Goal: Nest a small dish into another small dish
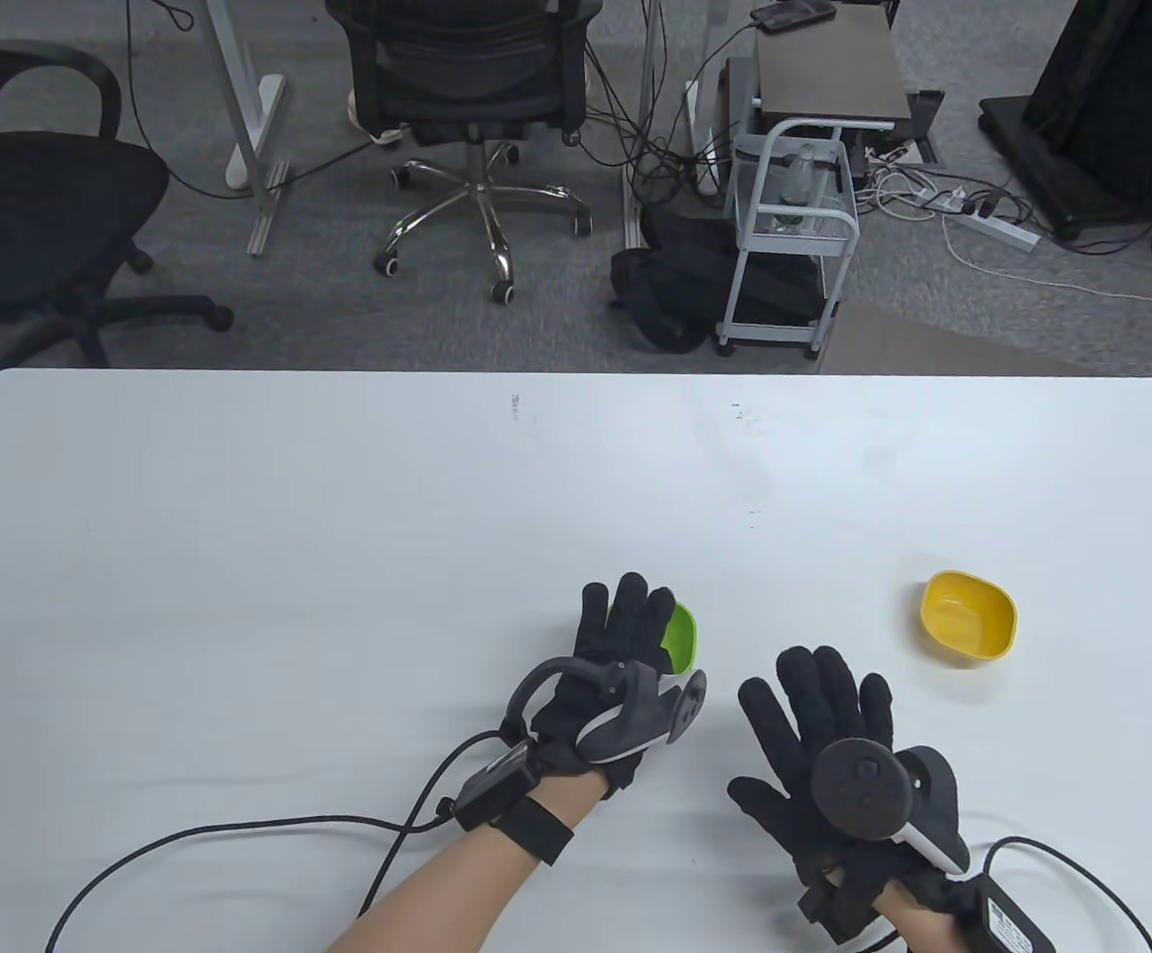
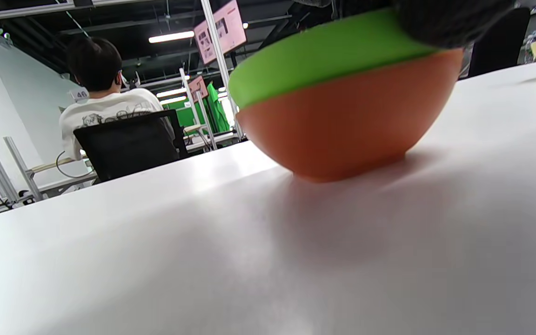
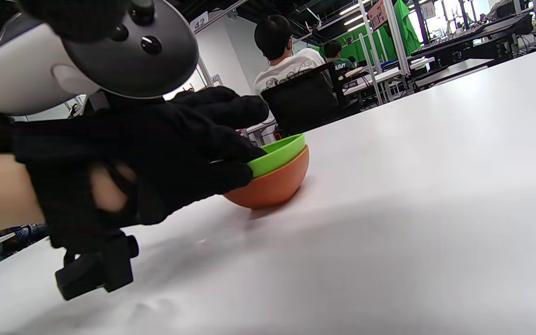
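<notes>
Here the fingers (image 3: 221, 139) of the left hand (image 1: 604, 685) are laid over the rim of the green dish (image 3: 279, 153) — closed onto its near edge, as is seen most plainly in the right wrist view. The green dish is seated inside the orange dish (image 3: 272, 185), so that only a green band is shown above the orange wall; the pair is stood upright on the white worktop (image 1: 338, 556). In the left wrist view the same stack is seen from low down, with a gloved fingertip (image 2: 445, 23) pressed on the green rim at the top edge. In the table view the orange dish is hidden beneath the hand, and only a crescent of green is visible past the fingers.

The right hand (image 1: 834, 754) is held apart from the stack, just to its right, with the fingers (image 1: 814, 685) spread and nothing gripped. A round tracker (image 1: 859, 784) is strapped to its back, and a grey one (image 1: 636, 710) to the back of the left hand.

A yellow dish (image 1: 968, 615) is set alone on the worktop, well apart from the stack and further right — untouched by either hand. Black cables (image 1: 238, 844) are trailed from both wrists toward the near edge.
</notes>
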### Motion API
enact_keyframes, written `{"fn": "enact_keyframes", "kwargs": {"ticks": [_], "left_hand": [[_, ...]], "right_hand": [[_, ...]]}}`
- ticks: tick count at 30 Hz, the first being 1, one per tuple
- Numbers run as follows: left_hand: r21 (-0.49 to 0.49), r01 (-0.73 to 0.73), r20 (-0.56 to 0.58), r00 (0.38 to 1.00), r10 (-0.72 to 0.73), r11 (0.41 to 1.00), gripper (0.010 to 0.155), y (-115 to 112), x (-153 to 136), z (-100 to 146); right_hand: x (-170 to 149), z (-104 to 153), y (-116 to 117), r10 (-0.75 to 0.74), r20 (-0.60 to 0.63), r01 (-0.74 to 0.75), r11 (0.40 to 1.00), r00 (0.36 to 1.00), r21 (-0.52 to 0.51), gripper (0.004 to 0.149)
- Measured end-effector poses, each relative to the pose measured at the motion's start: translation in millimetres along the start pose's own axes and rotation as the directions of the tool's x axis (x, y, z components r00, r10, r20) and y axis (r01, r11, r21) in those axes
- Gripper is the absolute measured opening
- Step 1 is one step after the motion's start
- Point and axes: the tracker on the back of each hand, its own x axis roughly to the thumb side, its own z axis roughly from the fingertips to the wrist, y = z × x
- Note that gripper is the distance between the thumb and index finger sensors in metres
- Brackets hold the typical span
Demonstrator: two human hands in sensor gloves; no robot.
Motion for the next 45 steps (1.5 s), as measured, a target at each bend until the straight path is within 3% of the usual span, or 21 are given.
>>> {"fn": "enact_keyframes", "kwargs": {"ticks": [6,12,18,23,28,39,45], "left_hand": [[-0.023,-0.109,-0.009,0.994,0.109,0.994,0.057,15,-18,14],[-0.033,-0.234,0.018,0.972,0.235,0.972,0.066,33,-53,49],[-0.055,-0.262,0.024,0.964,0.264,0.963,0.074,29,-89,84],[-0.055,-0.255,0.031,0.966,0.257,0.965,0.077,17,-103,106],[-0.101,-0.378,0.036,0.923,0.383,0.920,0.079,6,-106,112],[-0.142,-0.381,0.022,0.922,0.388,0.914,0.080,-3,-115,111],[-0.145,-0.389,0.019,0.918,0.396,0.910,0.080,-3,-115,110]], "right_hand": [[0,-1,1,0.002,-0.001,-0.002,1.000,1.000,0.009,0.079],[1,0,-2,-0.010,0.004,0.010,1.000,1.000,-0.002,0.079],[0,0,-3,-0.022,0.004,0.022,1.000,1.000,-0.009,0.079],[-1,0,-3,-0.028,0.003,0.028,1.000,1.000,-0.003,0.079],[-2,0,-1,-0.027,-0.008,0.027,1.000,1.000,0.004,0.079],[-4,-6,0,-0.041,-0.019,0.042,0.999,0.999,0.022,0.079],[5,-19,-26,-0.074,-0.005,0.074,0.996,0.997,-0.043,0.078]]}}
